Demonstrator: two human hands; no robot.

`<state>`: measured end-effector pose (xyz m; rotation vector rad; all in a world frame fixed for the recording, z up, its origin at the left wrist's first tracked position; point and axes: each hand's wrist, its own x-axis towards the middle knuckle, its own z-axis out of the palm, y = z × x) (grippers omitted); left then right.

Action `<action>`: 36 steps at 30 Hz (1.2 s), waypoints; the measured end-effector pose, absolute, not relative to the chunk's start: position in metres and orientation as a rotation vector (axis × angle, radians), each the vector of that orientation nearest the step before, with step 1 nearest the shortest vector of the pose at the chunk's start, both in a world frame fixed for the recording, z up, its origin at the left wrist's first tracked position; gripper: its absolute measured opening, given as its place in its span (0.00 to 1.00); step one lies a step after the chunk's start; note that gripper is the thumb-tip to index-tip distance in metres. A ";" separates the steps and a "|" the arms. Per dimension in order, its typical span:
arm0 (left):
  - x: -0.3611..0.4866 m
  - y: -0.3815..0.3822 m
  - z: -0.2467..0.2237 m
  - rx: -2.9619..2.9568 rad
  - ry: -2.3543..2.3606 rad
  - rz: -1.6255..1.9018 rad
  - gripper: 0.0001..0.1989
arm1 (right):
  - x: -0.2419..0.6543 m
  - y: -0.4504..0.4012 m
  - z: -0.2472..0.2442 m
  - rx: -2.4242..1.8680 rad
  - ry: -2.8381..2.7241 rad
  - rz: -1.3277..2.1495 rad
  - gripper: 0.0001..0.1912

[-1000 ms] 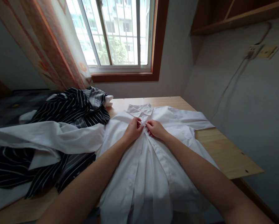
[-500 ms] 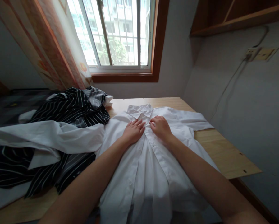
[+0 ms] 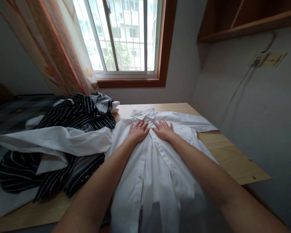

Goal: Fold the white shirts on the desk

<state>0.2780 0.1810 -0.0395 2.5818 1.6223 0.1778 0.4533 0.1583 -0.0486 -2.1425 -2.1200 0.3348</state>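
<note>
A white button-up shirt [image 3: 157,161] lies face up, its collar [image 3: 144,113] toward the window and its front parted below the chest. My left hand [image 3: 138,131] rests flat on the left chest, just under the collar, fingers spread. Beside it, my right hand [image 3: 163,129] lies flat on the other front panel, its fingers also apart. Only a small gap separates the two hands. One sleeve stretches left over striped clothes, the other runs right along the table. The shirt's lower end hangs toward me.
Black-and-white striped clothes [image 3: 72,113] are heaped at the left. The wooden table [image 3: 223,158] has its right edge near the wall. A window [image 3: 126,38] with a curtain [image 3: 55,48] is behind. A shelf [image 3: 252,27] and a plugged-in cable [image 3: 240,81] are at the right.
My right hand has gone from curled fingers near the placket to lying flat and spread on the shirt. My left hand stays flat, its fingers now wider apart. The view has shifted slightly.
</note>
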 end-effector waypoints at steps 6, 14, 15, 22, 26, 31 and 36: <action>0.277 0.195 -0.040 2.502 1.846 0.561 0.32 | 0.449 0.172 -0.050 -2.159 -2.070 0.272 0.33; 0.267 0.189 -0.042 2.511 1.894 0.507 0.25 | 0.447 0.165 -0.051 -2.139 -2.076 0.252 0.33; 0.266 0.188 -0.042 2.496 1.928 0.516 0.24 | 0.447 0.162 -0.050 -2.143 -2.077 0.254 0.33; 0.244 0.194 -0.038 2.433 2.208 0.572 0.23 | 0.452 0.140 -0.049 -2.149 -2.099 0.288 0.34; 0.235 0.196 -0.033 2.347 2.177 0.286 0.30 | 0.454 0.130 -0.050 -2.159 -2.085 0.285 0.34; 0.228 0.183 -0.026 2.322 2.035 0.049 0.40 | 0.456 0.116 -0.053 -2.161 -2.081 0.255 0.33; 0.223 0.173 -0.014 2.370 1.980 0.075 0.43 | 0.464 0.097 -0.049 -2.136 -2.136 0.248 0.34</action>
